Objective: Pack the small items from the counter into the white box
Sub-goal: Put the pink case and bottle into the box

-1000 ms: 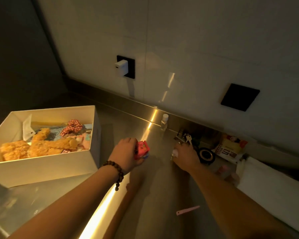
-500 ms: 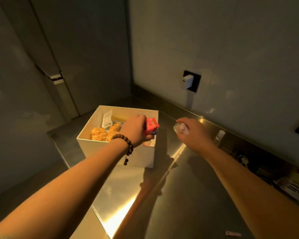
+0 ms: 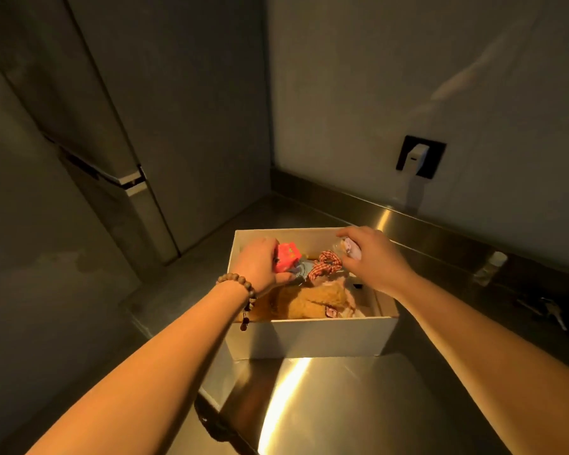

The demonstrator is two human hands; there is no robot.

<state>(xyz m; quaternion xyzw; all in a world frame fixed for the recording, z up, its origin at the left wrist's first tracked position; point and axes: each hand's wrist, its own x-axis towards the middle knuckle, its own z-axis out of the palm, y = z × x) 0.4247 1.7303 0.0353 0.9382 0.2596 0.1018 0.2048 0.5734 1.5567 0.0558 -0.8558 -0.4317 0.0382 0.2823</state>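
The white box stands open on the steel counter. Inside lie a tan plush toy and a red checked scrunchie. My left hand, with a bead bracelet at its wrist, hovers over the box's left half and grips a small red packet together with something grey-blue beneath it. Over the box's far right corner, my right hand holds a small pale item in its curled fingers; what the item is I cannot make out.
A small bottle stands by the steel backsplash at the right, with keys lying near it. A white plug sits in a black wall socket. A tall dark cabinet or fridge fills the left side beyond the counter's edge.
Both hands have travelled left from the counter's clutter to above the box, each carrying its item. The view has swung left with them, so the box now sits in the centre.
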